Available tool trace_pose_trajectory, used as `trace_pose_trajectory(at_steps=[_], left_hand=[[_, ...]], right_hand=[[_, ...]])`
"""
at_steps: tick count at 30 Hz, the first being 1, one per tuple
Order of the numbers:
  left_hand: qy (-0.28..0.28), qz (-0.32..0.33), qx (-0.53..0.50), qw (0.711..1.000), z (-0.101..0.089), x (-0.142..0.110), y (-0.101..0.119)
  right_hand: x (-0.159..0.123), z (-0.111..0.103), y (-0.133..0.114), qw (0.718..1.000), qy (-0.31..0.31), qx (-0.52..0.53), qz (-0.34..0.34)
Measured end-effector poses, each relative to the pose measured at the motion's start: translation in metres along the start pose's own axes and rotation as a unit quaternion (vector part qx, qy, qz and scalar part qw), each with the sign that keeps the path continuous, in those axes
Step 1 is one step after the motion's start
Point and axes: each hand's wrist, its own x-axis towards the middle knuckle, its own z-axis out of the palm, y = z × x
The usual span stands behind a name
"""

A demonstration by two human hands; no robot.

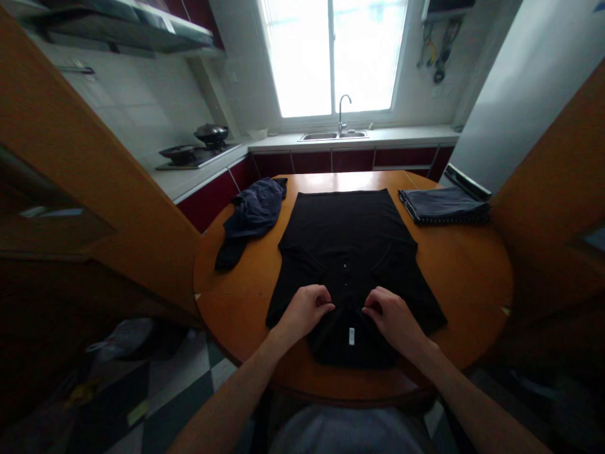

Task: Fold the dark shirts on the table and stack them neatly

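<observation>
A black short-sleeved shirt (347, 233) lies spread out on the round wooden table (472, 271), its collar end towards me and its hem at the far side. Small buttons run down the front near the neck, and a white label shows inside the collar. My left hand (308, 310) pinches the left side of the collar between thumb and fingers. On the opposite side, my right hand (388, 314) has the collar's other edge in a similar pinch. The two hands are a short way apart, with the neck opening between them.
A crumpled dark blue garment (259, 211) lies at the table's left. Folded dark clothes (444, 205) are stacked at the right, near a fridge (501, 94). Beyond stand a counter with a sink (321, 136) and a stove carrying pans (211, 133). Wooden door panels flank both sides.
</observation>
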Motion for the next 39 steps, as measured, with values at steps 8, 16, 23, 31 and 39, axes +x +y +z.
trace_pose_trajectory(at_steps=[8,16,23,31,39], left_hand=[[0.031,0.06,0.075,0.995,0.004,-0.012,0.005],[0.016,0.124,0.232,0.965,0.003,-0.019,0.007],[-0.051,0.149,0.306,0.939,0.0,-0.033,0.02],[0.003,0.147,0.166,0.975,-0.003,-0.038,0.008],[0.029,0.178,0.097,0.979,-0.012,-0.072,-0.011]], right_hand=[[-0.007,-0.002,0.002,0.994,-0.017,-0.063,-0.09],[-0.007,-0.016,0.0,0.982,-0.051,-0.089,-0.156],[-0.015,-0.027,-0.011,0.972,-0.091,-0.143,-0.161],[-0.016,-0.027,-0.001,0.989,-0.062,-0.051,-0.124],[-0.046,-0.028,0.014,0.992,0.03,0.027,-0.116]])
